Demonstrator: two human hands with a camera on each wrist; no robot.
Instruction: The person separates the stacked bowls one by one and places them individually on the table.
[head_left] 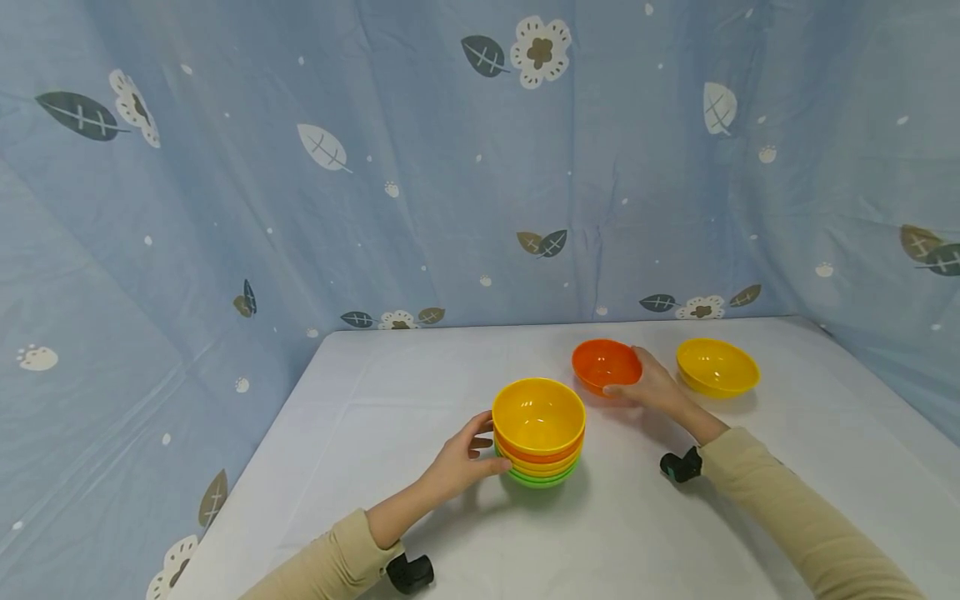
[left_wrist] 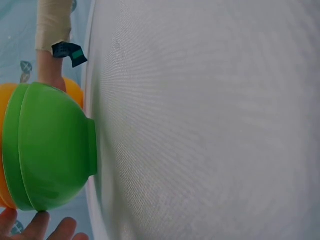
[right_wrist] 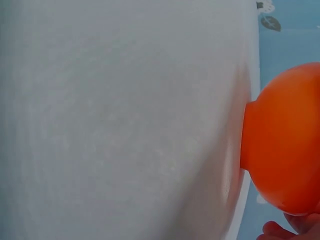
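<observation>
Beyond the bowl stack (head_left: pixel 538 437) my left hand (head_left: pixel 459 458) grips, my right hand (head_left: pixel 654 387) holds the unstacked orange bowl (head_left: pixel 603 367); the yellow bowl (head_left: pixel 716 369) waits loose.

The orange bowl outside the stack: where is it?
In the head view, the orange bowl is right of centre, gripped by the right hand, beyond the bowl stack and left of the single yellow bowl.

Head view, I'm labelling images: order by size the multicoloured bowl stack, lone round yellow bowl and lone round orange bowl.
1. Bowl stack
2. Yellow bowl
3. Orange bowl, partly hidden by the right hand
</observation>
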